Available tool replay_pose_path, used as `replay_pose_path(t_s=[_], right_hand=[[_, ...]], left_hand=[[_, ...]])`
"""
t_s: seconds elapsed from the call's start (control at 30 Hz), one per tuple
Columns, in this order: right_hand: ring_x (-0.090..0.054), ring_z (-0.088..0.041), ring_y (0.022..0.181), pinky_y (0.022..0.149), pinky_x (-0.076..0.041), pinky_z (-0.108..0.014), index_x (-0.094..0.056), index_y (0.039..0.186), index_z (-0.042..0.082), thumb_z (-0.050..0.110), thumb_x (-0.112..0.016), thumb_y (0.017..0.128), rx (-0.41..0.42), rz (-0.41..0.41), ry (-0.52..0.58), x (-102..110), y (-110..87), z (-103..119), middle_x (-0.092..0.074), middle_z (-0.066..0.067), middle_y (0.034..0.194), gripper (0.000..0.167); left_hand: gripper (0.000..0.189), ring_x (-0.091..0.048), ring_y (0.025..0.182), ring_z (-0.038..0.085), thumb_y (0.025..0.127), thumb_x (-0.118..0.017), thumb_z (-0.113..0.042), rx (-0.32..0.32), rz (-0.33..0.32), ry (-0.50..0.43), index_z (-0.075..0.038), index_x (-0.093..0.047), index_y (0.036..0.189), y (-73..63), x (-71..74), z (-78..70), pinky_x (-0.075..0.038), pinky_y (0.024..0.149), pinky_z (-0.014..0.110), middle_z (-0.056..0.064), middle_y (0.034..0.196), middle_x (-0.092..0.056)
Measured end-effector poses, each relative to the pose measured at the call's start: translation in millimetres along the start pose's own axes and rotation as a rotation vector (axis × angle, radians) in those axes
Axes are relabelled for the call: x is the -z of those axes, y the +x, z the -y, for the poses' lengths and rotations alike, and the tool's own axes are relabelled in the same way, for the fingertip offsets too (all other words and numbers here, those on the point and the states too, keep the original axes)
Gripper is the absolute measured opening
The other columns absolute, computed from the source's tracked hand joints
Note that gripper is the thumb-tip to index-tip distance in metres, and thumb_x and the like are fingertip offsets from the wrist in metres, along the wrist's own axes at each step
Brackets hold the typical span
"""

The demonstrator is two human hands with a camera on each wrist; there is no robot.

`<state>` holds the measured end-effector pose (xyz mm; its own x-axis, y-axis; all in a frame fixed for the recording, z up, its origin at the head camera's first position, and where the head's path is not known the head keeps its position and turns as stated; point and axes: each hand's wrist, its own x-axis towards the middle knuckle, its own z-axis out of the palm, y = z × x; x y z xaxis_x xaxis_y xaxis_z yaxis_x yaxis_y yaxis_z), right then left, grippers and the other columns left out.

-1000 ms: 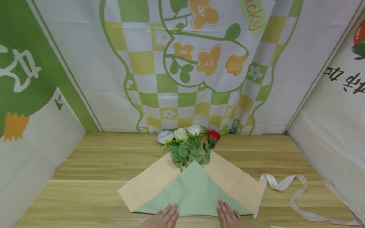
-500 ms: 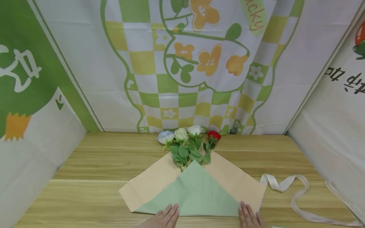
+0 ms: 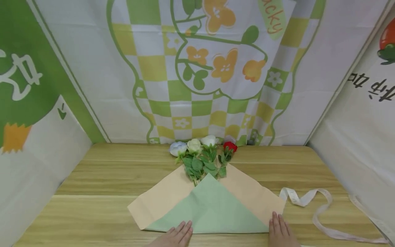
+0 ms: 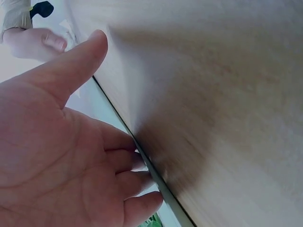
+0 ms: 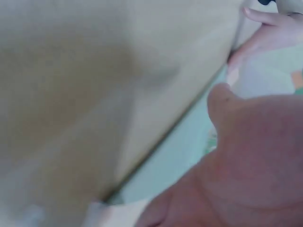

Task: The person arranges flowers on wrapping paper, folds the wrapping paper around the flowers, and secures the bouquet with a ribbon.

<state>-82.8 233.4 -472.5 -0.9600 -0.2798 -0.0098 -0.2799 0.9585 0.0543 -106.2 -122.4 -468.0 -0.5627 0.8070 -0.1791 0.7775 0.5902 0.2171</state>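
Observation:
A sheet of wrapping paper, peach (image 3: 157, 204) on one face and green (image 3: 213, 211) on the other, lies folded on the table, its green flap pointing away from me. Artificial flowers stick out at the top: a pale blue one (image 3: 178, 149), a cream one (image 3: 194, 146), a white one (image 3: 209, 140) and a red rose (image 3: 230, 146). Their lower stems are hidden under the flap. My left hand (image 3: 177, 235) rests with straight fingers on the folded near edge, left of centre. At the right corner, my right hand (image 3: 281, 231) lays extended fingers on the paper.
A white ribbon (image 3: 321, 218) winds over the wooden table (image 3: 92, 206) at the right, one end close to the paper's right corner. A patterned cloth (image 3: 182, 109) hangs behind the table, with printed sheets along both sides.
My right hand has slid rightward along the paper's near edge, from the green flap to the peach right corner. My left hand has stayed in place.

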Motion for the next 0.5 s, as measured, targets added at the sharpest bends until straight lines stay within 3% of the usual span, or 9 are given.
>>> replay_pose_path(t_s=[0.03, 0.1, 0.17, 0.23, 0.43, 0.5], right_hand=[[-0.035, -0.049, 0.121, 0.097, -0.031, -0.055, -0.048, 0.116, -0.020, 0.052, -0.055, 0.079, 0.004, 0.050, 0.059, 10.1, 5.1, 4.4, -0.038, -0.037, 0.129, 0.081], [-0.025, -0.052, 0.125, 0.097, -0.026, -0.060, -0.038, 0.123, -0.023, 0.051, -0.057, 0.081, 0.048, 0.119, 0.199, 28.7, 15.3, 14.7, -0.026, -0.040, 0.135, 0.087], [-0.018, -0.051, 0.128, 0.097, -0.024, -0.062, -0.030, 0.129, -0.022, 0.058, -0.053, 0.082, 0.128, 0.178, 0.300, 44.0, 24.6, 25.7, -0.019, -0.039, 0.138, 0.096], [-0.015, -0.050, 0.130, 0.096, -0.025, -0.062, -0.025, 0.132, -0.021, 0.054, -0.050, 0.085, 0.232, 0.206, 0.354, 53.6, 32.2, 36.1, -0.016, -0.038, 0.140, 0.092], [-0.015, -0.041, 0.133, 0.100, -0.028, -0.053, -0.019, 0.139, -0.012, 0.053, -0.041, 0.090, 0.479, 0.155, 0.321, 59.8, 45.7, 59.6, -0.014, -0.029, 0.145, 0.084], [-0.015, -0.038, 0.134, 0.101, -0.029, -0.049, -0.018, 0.141, -0.008, 0.052, -0.038, 0.092, 0.553, 0.140, 0.304, 57.9, 49.6, 64.7, -0.013, -0.026, 0.147, 0.080]], left_hand=[[0.064, -0.037, 0.127, 0.029, 0.095, -0.035, -0.046, -0.003, 0.000, 0.022, 0.005, -0.040, 0.133, -0.3, 0.8, 0.6, -0.044, 0.091, 0.037, 0.021, 0.138, -0.039], [0.063, -0.040, 0.125, 0.028, 0.095, -0.036, -0.047, -0.008, 0.002, 0.061, 0.005, -0.042, 0.132, -0.9, 2.4, 1.6, -0.045, 0.089, 0.035, 0.020, 0.136, -0.041], [0.063, -0.042, 0.124, 0.026, 0.095, -0.035, -0.047, -0.024, -0.006, 0.098, 0.004, -0.044, 0.130, -1.4, 4.0, 2.0, -0.046, 0.087, 0.033, 0.019, 0.135, -0.043], [0.062, -0.044, 0.123, 0.025, 0.095, -0.035, -0.047, -0.038, -0.012, 0.118, 0.003, -0.045, 0.130, -1.3, 5.1, 1.8, -0.047, 0.086, 0.032, 0.018, 0.134, -0.045], [0.059, -0.048, 0.119, 0.024, 0.095, -0.037, -0.046, -0.063, -0.055, 0.183, 0.003, -0.049, 0.127, 0.6, 7.8, -0.9, -0.048, 0.083, 0.029, 0.016, 0.131, -0.049], [0.058, -0.048, 0.119, 0.024, 0.095, -0.038, -0.045, -0.048, -0.046, 0.160, 0.003, -0.049, 0.127, 1.8, 9.7, -2.3, -0.047, 0.084, 0.029, 0.015, 0.131, -0.049]])
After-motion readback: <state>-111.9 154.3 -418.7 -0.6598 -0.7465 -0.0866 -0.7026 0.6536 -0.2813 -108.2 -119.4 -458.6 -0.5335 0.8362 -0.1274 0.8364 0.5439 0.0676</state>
